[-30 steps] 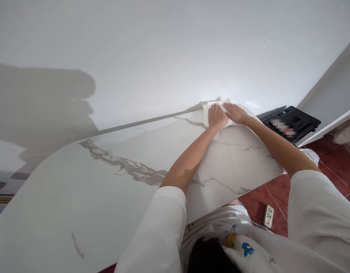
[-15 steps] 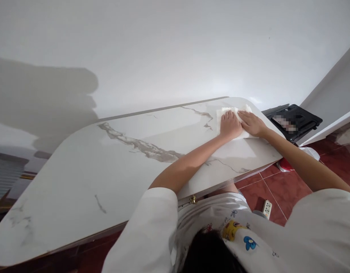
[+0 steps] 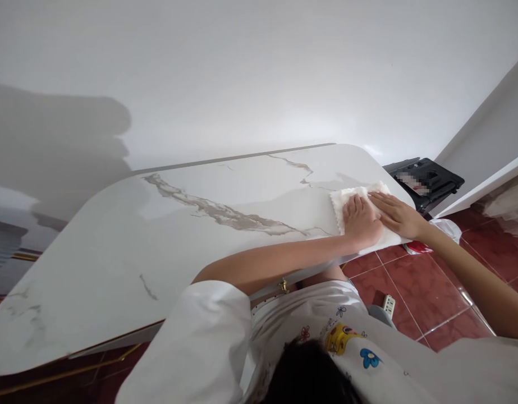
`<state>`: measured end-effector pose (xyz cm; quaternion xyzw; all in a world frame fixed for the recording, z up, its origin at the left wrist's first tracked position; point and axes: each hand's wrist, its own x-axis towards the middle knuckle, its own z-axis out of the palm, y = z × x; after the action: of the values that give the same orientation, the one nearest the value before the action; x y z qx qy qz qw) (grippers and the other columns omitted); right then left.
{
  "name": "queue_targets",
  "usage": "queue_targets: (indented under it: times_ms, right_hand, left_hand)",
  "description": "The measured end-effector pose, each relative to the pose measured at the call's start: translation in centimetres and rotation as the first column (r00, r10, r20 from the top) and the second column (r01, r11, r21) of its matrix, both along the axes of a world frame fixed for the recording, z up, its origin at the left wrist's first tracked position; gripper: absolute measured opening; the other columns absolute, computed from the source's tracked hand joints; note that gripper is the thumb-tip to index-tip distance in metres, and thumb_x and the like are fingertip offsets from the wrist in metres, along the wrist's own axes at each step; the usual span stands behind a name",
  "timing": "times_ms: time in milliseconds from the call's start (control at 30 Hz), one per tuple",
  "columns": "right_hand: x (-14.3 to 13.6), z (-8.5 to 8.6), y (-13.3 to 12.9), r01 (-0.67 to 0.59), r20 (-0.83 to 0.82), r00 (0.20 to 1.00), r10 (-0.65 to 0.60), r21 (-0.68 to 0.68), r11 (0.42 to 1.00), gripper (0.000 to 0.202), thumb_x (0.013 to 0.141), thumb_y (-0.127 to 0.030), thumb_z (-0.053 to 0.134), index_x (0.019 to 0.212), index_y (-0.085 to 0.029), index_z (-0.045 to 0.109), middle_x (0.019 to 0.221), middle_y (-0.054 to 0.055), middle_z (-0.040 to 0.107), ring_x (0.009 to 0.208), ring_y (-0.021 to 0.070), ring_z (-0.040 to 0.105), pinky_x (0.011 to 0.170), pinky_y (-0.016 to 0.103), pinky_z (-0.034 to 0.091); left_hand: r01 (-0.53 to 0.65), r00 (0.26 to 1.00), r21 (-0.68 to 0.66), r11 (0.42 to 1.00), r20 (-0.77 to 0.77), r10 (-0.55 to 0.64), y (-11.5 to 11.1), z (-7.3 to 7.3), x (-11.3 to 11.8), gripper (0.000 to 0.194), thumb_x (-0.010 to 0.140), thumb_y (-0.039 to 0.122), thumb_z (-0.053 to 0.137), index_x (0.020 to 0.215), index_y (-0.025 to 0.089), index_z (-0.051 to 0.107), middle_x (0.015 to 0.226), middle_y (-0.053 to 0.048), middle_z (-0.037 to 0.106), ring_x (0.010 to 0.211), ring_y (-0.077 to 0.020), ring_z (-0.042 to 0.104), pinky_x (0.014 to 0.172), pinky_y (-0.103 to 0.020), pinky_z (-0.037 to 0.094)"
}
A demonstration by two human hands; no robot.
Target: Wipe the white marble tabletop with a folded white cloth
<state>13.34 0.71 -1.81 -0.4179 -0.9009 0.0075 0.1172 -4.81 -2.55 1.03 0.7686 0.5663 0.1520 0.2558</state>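
Note:
A white cloth (image 3: pixel 338 203) lies on the right end of the white marble-patterned table (image 3: pixel 178 252), reaching its front edge. My left hand (image 3: pixel 361 223) presses on the cloth, its fingers bent and close together over the fabric. Just right of it, my right hand (image 3: pixel 397 214) rests flat on the cloth with its fingers stretched toward my left hand. The two hands touch or nearly touch. Both palms are hidden from view.
A pale wall (image 3: pixel 242 73) runs behind the table. Beyond the right end stands a black case-like object (image 3: pixel 438 179). On the red tiled floor (image 3: pixel 414 280) are a power strip (image 3: pixel 389 306) and a white and red bag (image 3: pixel 446 229).
Both hands and the cloth have moved toward the table's front edge and slightly right. The view has shifted a little.

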Motion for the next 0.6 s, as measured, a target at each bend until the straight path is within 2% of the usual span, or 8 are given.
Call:
queue_targets:
  times_ms: [100,233,467,600]
  right_hand:
    - [1.6,0.1,1.0,0.009,0.004,1.000,-0.009,-0.011,1.000,0.058,0.098,-0.047,0.027,0.150,-0.023,0.031,0.152,0.007,0.037,0.140,0.0271,0.033,0.114,0.052,0.032]
    - [2.3,0.6,3.6,0.043,0.055,0.998,-0.042,-0.010,0.999,0.057,0.099,-0.046,0.022,0.149,-0.020,0.035,0.151,0.008,0.038,0.140,0.0263,0.035,0.114,0.051,0.032]
    - [-0.8,1.7,10.0,0.167,0.180,0.966,-0.188,0.124,0.978,0.051,0.098,-0.033,0.026,0.143,-0.016,0.043,0.145,0.012,0.047,0.136,0.0280,0.041,0.111,0.054,0.033]
    - [-2.7,1.6,14.9,0.272,0.134,0.953,-0.273,0.027,0.962,0.048,0.096,-0.030,0.028,0.139,-0.020,0.048,0.145,0.008,0.048,0.133,0.0257,0.046,0.106,0.048,0.042]
  left_hand:
    - [-0.004,1.000,0.012,1.000,0.026,0.004,0.7,-0.2,1.6,0.063,0.088,0.025,0.035,0.148,0.007,0.024,0.158,-0.014,0.023,0.148,-0.0243,0.011,0.121,-0.042,0.011]
    - [-0.016,1.000,0.074,0.997,-0.003,0.017,3.3,-0.5,2.8,0.061,0.090,0.027,0.031,0.148,0.007,0.027,0.157,-0.013,0.026,0.148,-0.0239,0.014,0.121,-0.040,0.012]
    - [-0.064,0.991,0.248,0.967,-0.095,0.090,10.6,-1.3,2.4,0.058,0.093,0.027,0.024,0.145,0.001,0.033,0.154,-0.014,0.032,0.144,-0.0232,0.025,0.119,-0.036,0.017]
    - [-0.120,0.979,0.276,0.954,-0.128,0.160,14.4,-1.6,1.9,0.057,0.095,0.026,0.021,0.145,0.000,0.034,0.154,-0.014,0.033,0.144,-0.0244,0.025,0.119,-0.037,0.019]
